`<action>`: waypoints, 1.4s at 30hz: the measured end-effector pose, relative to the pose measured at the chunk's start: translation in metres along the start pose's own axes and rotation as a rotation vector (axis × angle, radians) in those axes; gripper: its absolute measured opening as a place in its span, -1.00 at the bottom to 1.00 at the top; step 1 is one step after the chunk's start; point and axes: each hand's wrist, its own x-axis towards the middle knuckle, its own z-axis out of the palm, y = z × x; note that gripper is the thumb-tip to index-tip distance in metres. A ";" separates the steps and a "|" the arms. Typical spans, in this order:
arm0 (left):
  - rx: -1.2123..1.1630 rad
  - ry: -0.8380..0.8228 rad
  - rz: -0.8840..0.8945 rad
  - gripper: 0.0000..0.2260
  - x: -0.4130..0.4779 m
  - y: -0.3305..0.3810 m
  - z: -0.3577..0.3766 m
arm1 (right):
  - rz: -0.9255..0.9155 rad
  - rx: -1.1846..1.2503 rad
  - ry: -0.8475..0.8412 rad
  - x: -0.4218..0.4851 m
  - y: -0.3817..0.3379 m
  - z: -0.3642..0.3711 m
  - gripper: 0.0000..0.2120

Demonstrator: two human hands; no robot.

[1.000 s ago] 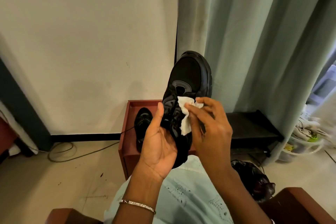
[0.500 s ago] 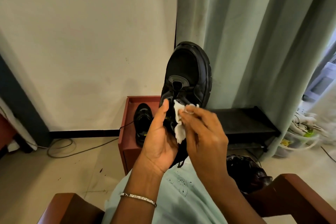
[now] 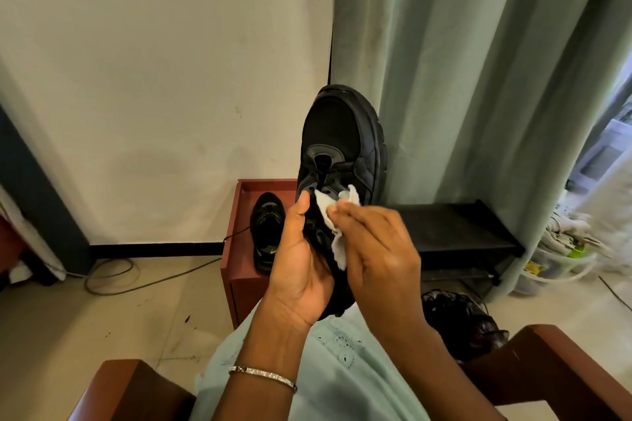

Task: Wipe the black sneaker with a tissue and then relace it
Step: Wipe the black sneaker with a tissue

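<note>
Head view, seated person, one item in work.

**Black sneaker** (image 3: 342, 147): held in the air above the lap, toe up and away, upper facing the camera. It rests on no surface.

**Left hand** (image 3: 301, 270): grips the sneaker's rear half from the left, palm to the camera, thumb laid up along the side.

**Right hand** (image 3: 376, 249): fingertips pinch a tissue (image 3: 333, 215) and press it onto the lacing area just below the tongue. The tissue's loose end hangs between the two hands.

**Second sneaker** (image 3: 268, 232): lies on a red stand (image 3: 236, 270), near its right edge, partly behind the left hand.

**Risks, as judged**
- The tissue looks thin and crumpled, so hard rubbing over eyelets could tear it or leave shreds on the upper.
- Only one hand bears the sneaker, and only at the rear. A firm push from the right hand could twist it in that grip or slide it down into the lap.
- The hanging end could catch under the left thumb and rip.

**Not determinable**
- The heel, the sole and the sneaker's lower part are covered by the hands.
- The left fingers are out of sight behind the sneaker.
- Black on black, it is unclear how much lace sits in the eyelets.
- No dirt can be made out.
- A thin dark cord runs from the second sneaker towards the stand's left edge; it may be a lace or a cable.
</note>
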 end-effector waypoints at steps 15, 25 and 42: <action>0.062 0.045 0.010 -0.51 0.001 0.000 -0.003 | -0.050 0.013 -0.053 -0.027 0.000 0.000 -0.68; 0.022 0.023 0.068 -0.57 0.004 0.002 -0.008 | 0.000 0.037 -0.044 -0.033 -0.011 0.009 -0.67; 0.081 0.046 0.081 -0.56 0.005 0.001 -0.010 | 0.067 0.009 -0.017 -0.029 -0.009 0.007 -0.65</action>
